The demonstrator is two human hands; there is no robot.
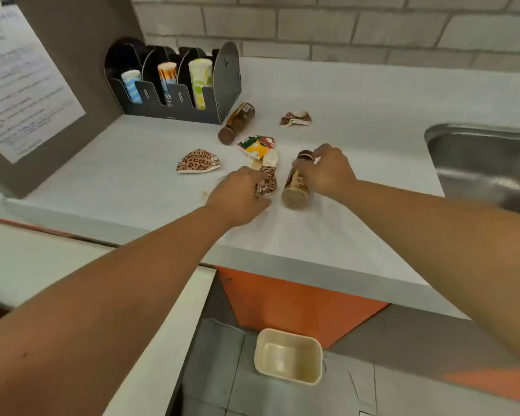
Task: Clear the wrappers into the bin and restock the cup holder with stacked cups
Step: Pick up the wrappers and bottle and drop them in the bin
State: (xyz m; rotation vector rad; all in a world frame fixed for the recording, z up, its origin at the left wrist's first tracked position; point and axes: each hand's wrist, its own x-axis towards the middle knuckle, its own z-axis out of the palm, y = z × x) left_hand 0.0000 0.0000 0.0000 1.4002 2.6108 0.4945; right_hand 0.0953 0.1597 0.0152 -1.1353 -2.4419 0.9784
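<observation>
Wrapper (267, 184), leopard print: left hand (237, 195) fingers grip it | right hand (327, 171) fingers hold bottle (296, 183) | labels unreadable

Wall notice (21, 85) print illegible.

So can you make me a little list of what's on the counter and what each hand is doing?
left hand: closed on a leopard-print wrapper
right hand: gripping a brown bottle lying on its side
other bottle: lying beside the cup holder
loose wrappers: leopard-print, leopard-print, colourful one
cup holder: three cup stacks
bin: on the floor below the counter, looks empty
sink: far right
</observation>
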